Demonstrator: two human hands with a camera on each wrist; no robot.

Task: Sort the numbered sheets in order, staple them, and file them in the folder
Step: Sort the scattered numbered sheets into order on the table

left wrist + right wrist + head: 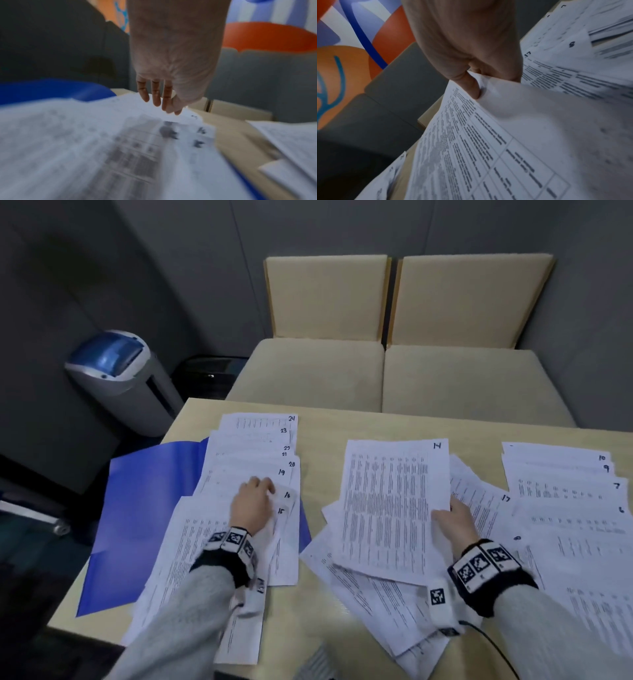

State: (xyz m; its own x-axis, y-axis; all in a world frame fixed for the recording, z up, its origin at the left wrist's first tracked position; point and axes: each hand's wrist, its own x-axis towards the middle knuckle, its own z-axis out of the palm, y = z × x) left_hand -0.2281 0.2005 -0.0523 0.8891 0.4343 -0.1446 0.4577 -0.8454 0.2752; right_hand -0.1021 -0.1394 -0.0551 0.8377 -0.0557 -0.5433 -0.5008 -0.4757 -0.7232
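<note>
Printed white sheets with handwritten numbers cover the table. A fanned column numbered 24 down to 15 (253, 460) lies at the left, partly over a blue folder (137, 525). My left hand (253, 501) rests flat on this column, its straight fingers (155, 94) touching the paper near sheets 16 and 15. My right hand (452, 522) pinches sheet 14 (394, 508) at its right edge, thumb (471, 85) on top, holding it raised over a loose middle pile. Sheet 17 (486, 508) lies just right of that hand. Another fanned column numbered 10 to 6 (568, 491) lies at the right.
Two beige padded seats (376, 371) stand beyond the table's far edge. A grey and blue bin (120, 378) stands on the floor at the left. A black cable (493, 645) runs off my right wrist near the front table edge (274, 676).
</note>
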